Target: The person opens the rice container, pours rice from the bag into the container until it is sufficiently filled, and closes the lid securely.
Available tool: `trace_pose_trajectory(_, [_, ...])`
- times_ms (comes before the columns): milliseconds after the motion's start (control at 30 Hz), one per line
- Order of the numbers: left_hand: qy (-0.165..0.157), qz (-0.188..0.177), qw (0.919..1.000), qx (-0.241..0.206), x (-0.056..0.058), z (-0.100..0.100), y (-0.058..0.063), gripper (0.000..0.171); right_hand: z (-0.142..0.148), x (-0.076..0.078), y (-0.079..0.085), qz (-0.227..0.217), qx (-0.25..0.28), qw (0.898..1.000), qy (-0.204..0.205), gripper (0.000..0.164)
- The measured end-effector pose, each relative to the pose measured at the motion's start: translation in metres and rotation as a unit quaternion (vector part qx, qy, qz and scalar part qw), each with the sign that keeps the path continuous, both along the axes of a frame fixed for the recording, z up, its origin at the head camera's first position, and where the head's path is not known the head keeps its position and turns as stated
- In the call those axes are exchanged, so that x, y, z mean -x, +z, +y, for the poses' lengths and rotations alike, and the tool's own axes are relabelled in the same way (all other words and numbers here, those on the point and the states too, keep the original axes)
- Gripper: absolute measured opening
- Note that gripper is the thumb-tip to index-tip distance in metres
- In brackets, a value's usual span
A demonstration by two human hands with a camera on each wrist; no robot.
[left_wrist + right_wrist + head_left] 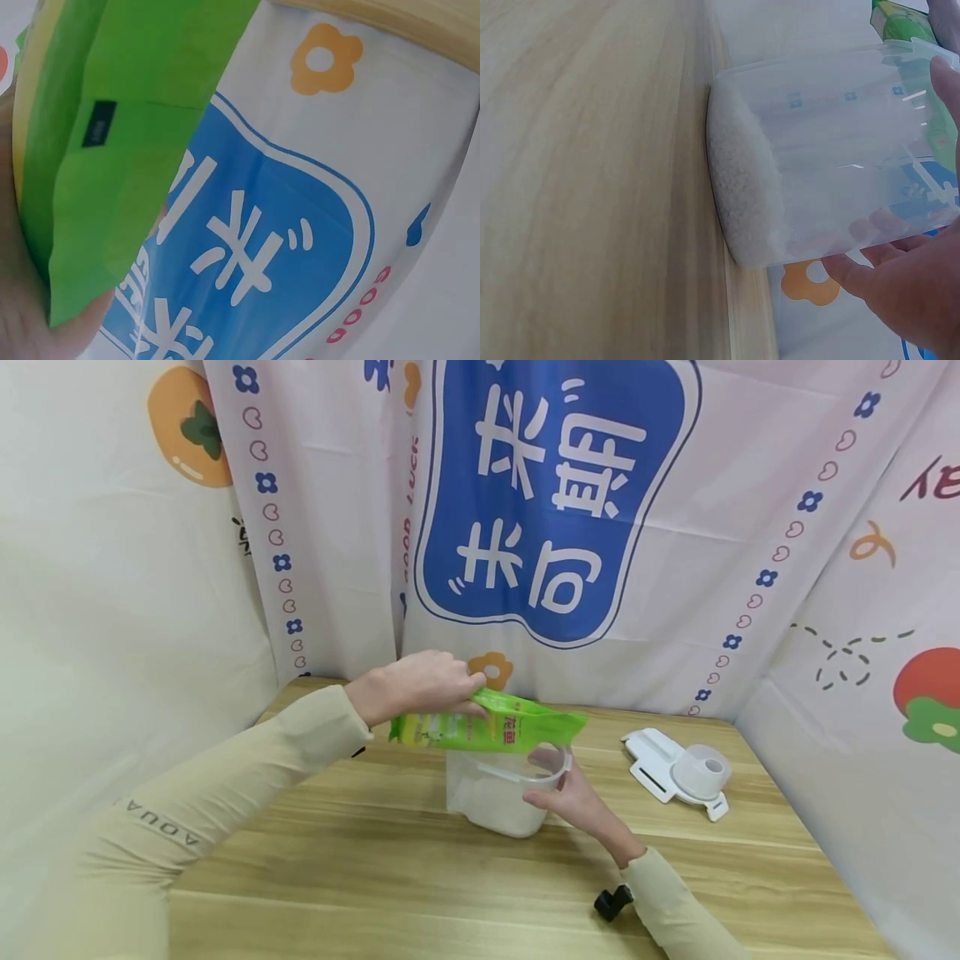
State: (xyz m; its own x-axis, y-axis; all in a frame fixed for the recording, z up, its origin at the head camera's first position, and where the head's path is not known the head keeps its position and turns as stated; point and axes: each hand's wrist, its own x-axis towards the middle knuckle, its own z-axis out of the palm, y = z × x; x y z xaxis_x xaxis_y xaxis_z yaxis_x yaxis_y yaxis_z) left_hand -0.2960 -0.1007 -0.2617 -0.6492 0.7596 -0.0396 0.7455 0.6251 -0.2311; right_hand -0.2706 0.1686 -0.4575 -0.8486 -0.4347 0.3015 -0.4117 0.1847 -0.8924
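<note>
My left hand grips a bright green printed plastic bag by its upper edge. The bag lies tilted sideways across the top of a clear plastic container, overlapping its mouth in the head view. White grains that look like rice cover the container's bottom. The container stands upright on the table. Around its side near the rim, the thumb and fingers of my right hand hold it. The left wrist view shows the bag's green back close up, with my thumb along its edge.
On the wooden table, to the right, lies a white lid with a translucent cup on it. A black clip-like piece sits by my right sleeve. A printed cloth hangs behind the table.
</note>
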Motion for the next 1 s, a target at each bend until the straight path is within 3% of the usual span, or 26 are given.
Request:
trace_pose_trajectory(400, [0.015, -0.005, 0.9997, 0.018, -0.0017, 0.0047, 0.0025, 0.047, 0.0007, -0.0019, 0.0009, -0.011, 0.0, 1.0, 0.001, 0.09])
trace_pose_trajectory(1000, [-0.012, 0.034, 0.9993, 0.009, -0.0028, 0.0002, 0.0076, 0.046, 0.0023, -0.0038, 0.0037, -0.023, -0.002, 1.0, 0.008, 0.09])
